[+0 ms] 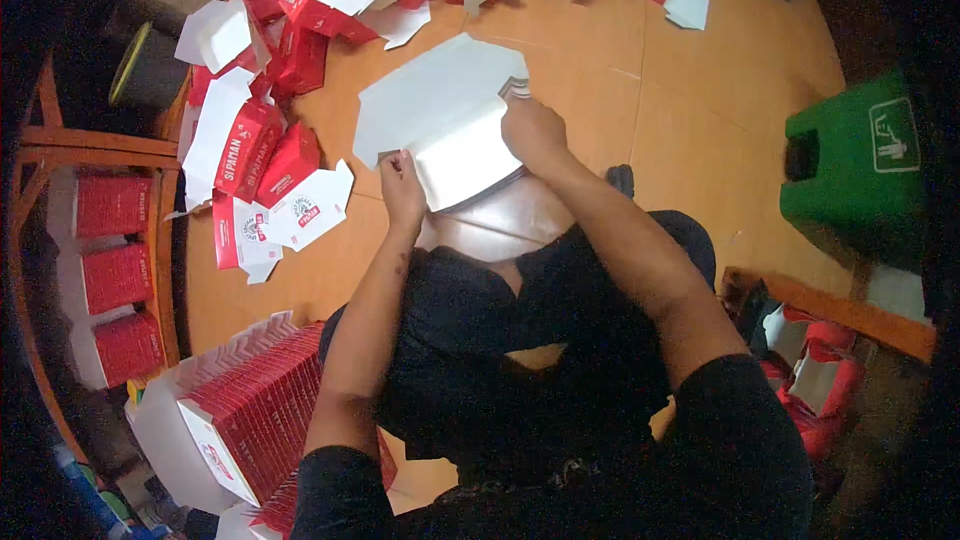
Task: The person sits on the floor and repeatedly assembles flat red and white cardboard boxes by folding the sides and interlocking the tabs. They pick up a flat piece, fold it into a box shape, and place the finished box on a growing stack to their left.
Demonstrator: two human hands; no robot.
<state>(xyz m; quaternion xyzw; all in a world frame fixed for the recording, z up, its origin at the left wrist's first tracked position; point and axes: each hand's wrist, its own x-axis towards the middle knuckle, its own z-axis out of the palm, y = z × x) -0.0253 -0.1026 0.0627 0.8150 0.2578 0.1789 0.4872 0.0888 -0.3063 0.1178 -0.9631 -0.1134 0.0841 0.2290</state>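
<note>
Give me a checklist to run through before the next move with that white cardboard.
1. Left grip at the left side of the white cardboard: ok.
2. Right grip at its right side: ok.
3. White face turned up: ok.
4. Firmness of both holds: cannot tell.
5. Underside unmarked: cannot tell, hidden.
6. Green bin apart from the cardboard: ok.
</note>
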